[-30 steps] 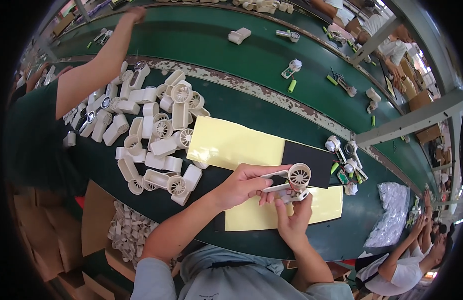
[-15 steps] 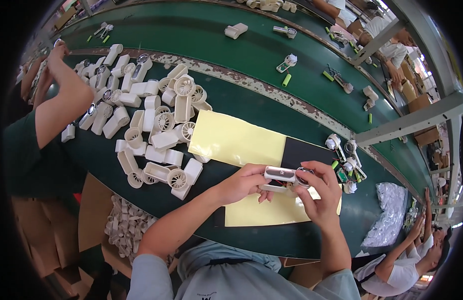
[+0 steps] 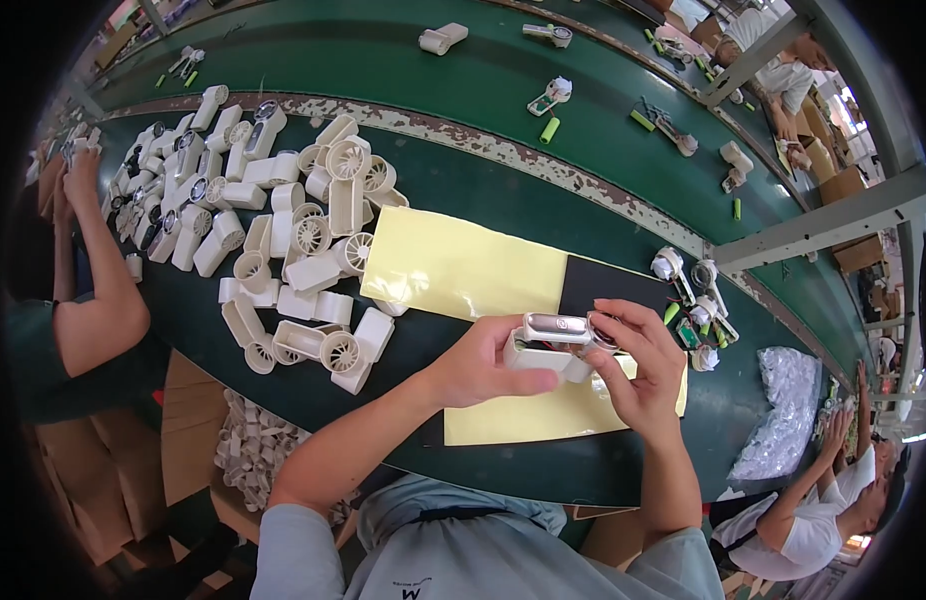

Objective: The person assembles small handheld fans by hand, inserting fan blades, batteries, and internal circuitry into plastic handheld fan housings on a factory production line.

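Between both hands I hold a small white handheld fan (image 3: 558, 326), its two housing halves partly apart, with wiring in the gap. My left hand (image 3: 483, 362) is closed on the handle end, thumb stretched along the lower white shell (image 3: 541, 358). My right hand (image 3: 640, 362) grips the round fan head with thumb and fingers. The upper half has a grey glossy panel facing up. Underneath lie yellow glossy sheets (image 3: 463, 262) on a black mat (image 3: 608, 288). The fingers partly hide the fan head.
White fan housings (image 3: 313, 235) are heaped at the left. Fan innards with green cells (image 3: 698, 305) lie at the right, beside a clear plastic bag (image 3: 780, 410). Beyond a chipped ledge runs a green belt (image 3: 373, 60) with scattered parts. A metal post (image 3: 823, 225) stands right; co-workers sit both sides.
My left hand has shifted its grip, its thumb now lying along the lower shell. The fan has tilted slightly and the gap shows more. The left co-worker's arms have moved left and down.
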